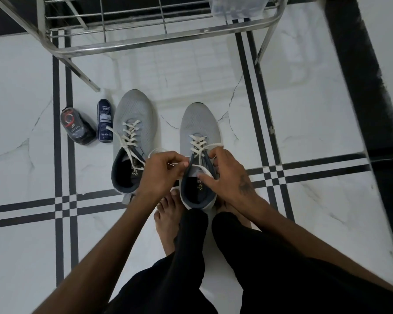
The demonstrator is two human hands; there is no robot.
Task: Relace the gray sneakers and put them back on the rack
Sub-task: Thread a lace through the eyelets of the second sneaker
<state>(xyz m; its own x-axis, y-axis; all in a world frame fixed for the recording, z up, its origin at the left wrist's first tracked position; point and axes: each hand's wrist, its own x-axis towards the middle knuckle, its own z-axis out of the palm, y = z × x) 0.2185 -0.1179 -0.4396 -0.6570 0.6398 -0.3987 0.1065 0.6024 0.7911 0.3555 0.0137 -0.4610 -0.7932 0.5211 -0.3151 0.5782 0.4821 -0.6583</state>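
We have both sneakers toe-first toward the rack [145,41], so they can go straight back once laced. The left sneaker [132,132] sits on the floor [304,109] with its laces crossed but ends loose. We work on the right sneaker [199,150], heel near our feet. Our left hand [161,171] pinches a lace [197,143] end out to the side to keep it taut, while our right hand [227,175] curls round the collar and other lace, steadying the shoe. Two bottles [89,125] lie just beside the left sneaker.
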